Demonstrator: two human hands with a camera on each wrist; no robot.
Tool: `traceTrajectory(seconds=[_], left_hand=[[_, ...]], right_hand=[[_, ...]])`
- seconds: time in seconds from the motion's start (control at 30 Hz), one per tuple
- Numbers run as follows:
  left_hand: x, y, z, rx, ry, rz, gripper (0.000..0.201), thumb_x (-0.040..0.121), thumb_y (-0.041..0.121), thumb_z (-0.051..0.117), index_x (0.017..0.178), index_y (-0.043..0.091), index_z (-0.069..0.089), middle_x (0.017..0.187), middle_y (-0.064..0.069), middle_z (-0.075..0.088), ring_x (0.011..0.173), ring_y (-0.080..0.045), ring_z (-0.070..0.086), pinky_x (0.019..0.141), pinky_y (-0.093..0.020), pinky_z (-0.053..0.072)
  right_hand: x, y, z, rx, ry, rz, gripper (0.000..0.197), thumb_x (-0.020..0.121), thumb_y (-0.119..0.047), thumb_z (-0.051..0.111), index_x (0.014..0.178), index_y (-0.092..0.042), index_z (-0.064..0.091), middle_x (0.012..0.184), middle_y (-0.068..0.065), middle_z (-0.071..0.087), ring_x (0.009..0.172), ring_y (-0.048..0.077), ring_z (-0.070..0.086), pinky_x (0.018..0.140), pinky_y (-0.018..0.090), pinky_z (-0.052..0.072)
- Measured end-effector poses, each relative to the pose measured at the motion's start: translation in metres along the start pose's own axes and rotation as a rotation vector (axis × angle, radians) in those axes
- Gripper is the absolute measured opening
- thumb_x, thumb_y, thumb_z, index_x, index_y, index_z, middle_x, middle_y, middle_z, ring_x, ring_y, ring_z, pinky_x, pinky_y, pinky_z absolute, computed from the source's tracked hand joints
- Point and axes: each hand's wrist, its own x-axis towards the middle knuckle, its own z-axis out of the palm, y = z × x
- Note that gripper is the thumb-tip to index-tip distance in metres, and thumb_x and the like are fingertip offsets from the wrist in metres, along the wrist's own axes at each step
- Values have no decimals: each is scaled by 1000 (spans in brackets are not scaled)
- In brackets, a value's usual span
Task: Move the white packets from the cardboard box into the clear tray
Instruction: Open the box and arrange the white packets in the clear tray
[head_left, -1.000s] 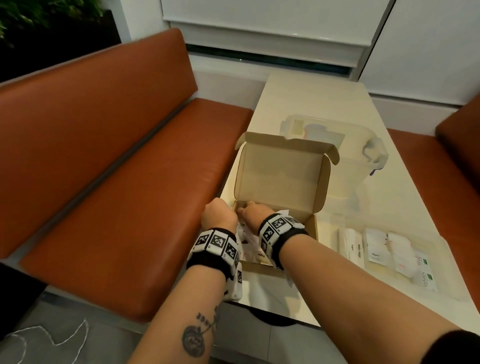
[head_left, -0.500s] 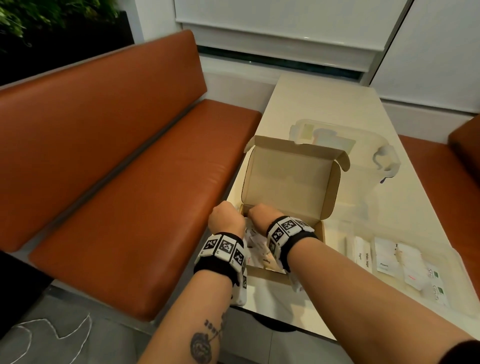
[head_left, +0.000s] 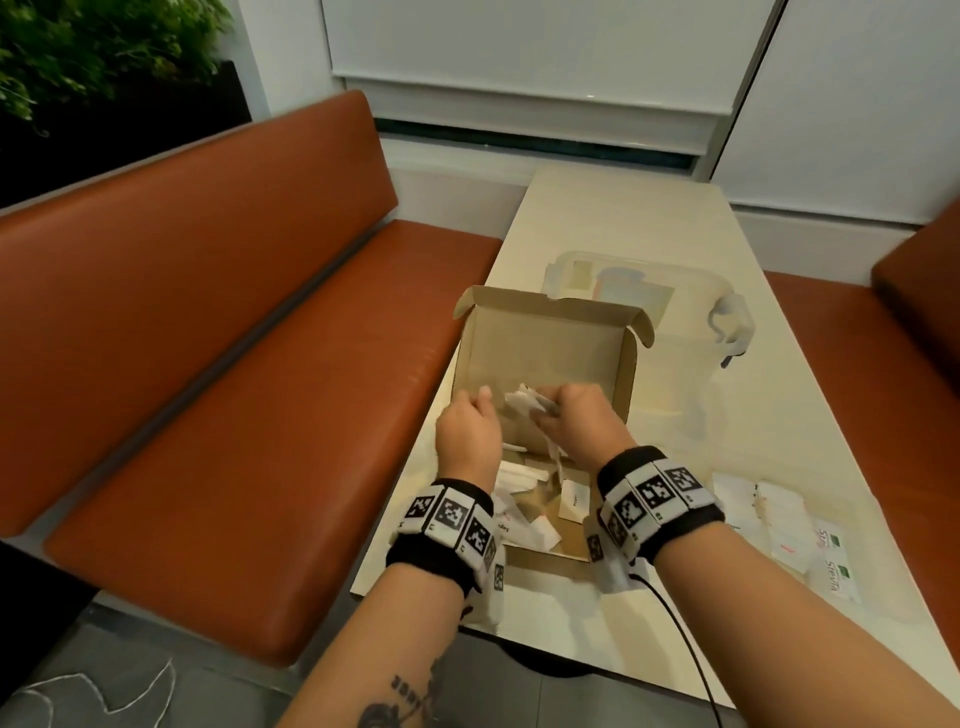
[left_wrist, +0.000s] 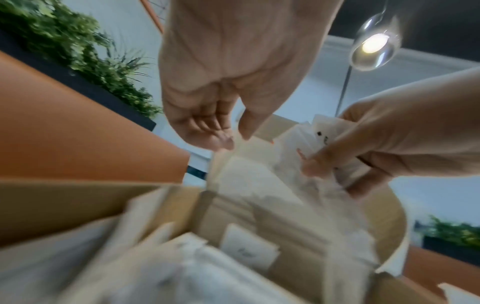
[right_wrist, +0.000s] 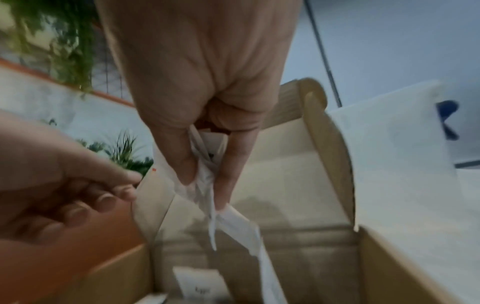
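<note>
The open cardboard box (head_left: 545, 358) stands at the table's near left edge with its lid upright. My right hand (head_left: 571, 421) is raised over the box and grips a bunch of white packets (head_left: 524, 408), which hang from its pinching fingers (right_wrist: 187, 164) in the right wrist view. Beside it, my left hand (head_left: 467, 431) hovers with loosely curled fingers (left_wrist: 223, 142) and holds nothing. More white packets (head_left: 574, 499) lie on the box floor. The clear tray (head_left: 872, 525) sits to the right of the box with several packets (head_left: 779, 519) in it.
A clear lidded container (head_left: 649, 291) with a white latch stands behind the box. An orange bench (head_left: 234, 415) runs along the table's left side, and another orange seat (head_left: 883, 364) is on the right. The table's near edge (head_left: 519, 639) is just under my wrists.
Both hands have come up out of the box. My right hand now holds a bunch of packets lifted above the box floor, and the left hand has drawn slightly away.
</note>
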Motion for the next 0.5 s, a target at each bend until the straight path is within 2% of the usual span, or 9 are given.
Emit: traceTrajectory(seconds=[0.07, 0.13, 0.2, 0.27, 0.37, 0.43, 0.5], left_hand=[[-5, 19, 8, -367, -184, -245, 57, 99, 53, 26, 111, 4, 54, 105, -18, 63, 94, -34, 64, 84, -41, 54], [-11, 35, 12, -770, -406, -483, 66, 94, 64, 21, 114, 9, 51, 103, -20, 64, 91, -33, 65, 80, -46, 56], [-16, 46, 16, -1049, -561, -562, 77, 91, 69, 19, 119, 6, 55, 105, -20, 66, 94, -31, 64, 75, -46, 55], [-21, 55, 23, -1152, -589, -582, 79, 92, 68, 22, 116, 3, 59, 113, -21, 65, 99, -30, 63, 79, -45, 52], [-34, 68, 37, -1178, -552, -589, 68, 95, 57, 35, 120, -2, 56, 104, -19, 65, 90, -28, 63, 88, -42, 49], [-45, 76, 48, -1200, -578, -587, 59, 97, 47, 41, 123, -4, 54, 101, -18, 64, 85, -26, 63, 79, -36, 53], [-58, 82, 60, -1228, -645, -592, 48, 97, 39, 43, 116, -3, 57, 91, -16, 66, 73, -23, 66, 62, -31, 55]], right_hand=[[-6, 1, -10, -38, 97, -63, 26, 96, -22, 49, 100, -5, 68, 82, 11, 67, 78, 25, 62, 70, 30, 47], [-12, 3, -17, -86, 118, -137, 27, 97, -23, 47, 106, -9, 68, 88, 11, 69, 82, 24, 64, 75, 31, 47], [-20, 7, -23, -146, 110, -198, 26, 96, -25, 46, 105, -12, 67, 90, 8, 69, 84, 23, 62, 76, 31, 46], [-30, 15, -28, -140, 104, -229, 25, 95, -29, 49, 99, -13, 67, 88, 6, 68, 80, 21, 61, 73, 31, 45], [-46, 33, -38, -80, 139, -226, 23, 91, -31, 57, 103, -17, 70, 86, 7, 69, 73, 19, 57, 63, 26, 35], [-55, 50, -46, -68, 167, -226, 27, 88, -30, 62, 113, -23, 69, 96, 4, 71, 81, 20, 57, 65, 24, 31], [-64, 69, -53, -138, 166, -220, 31, 88, -32, 62, 119, -29, 66, 110, -2, 69, 90, 19, 51, 70, 22, 31]])
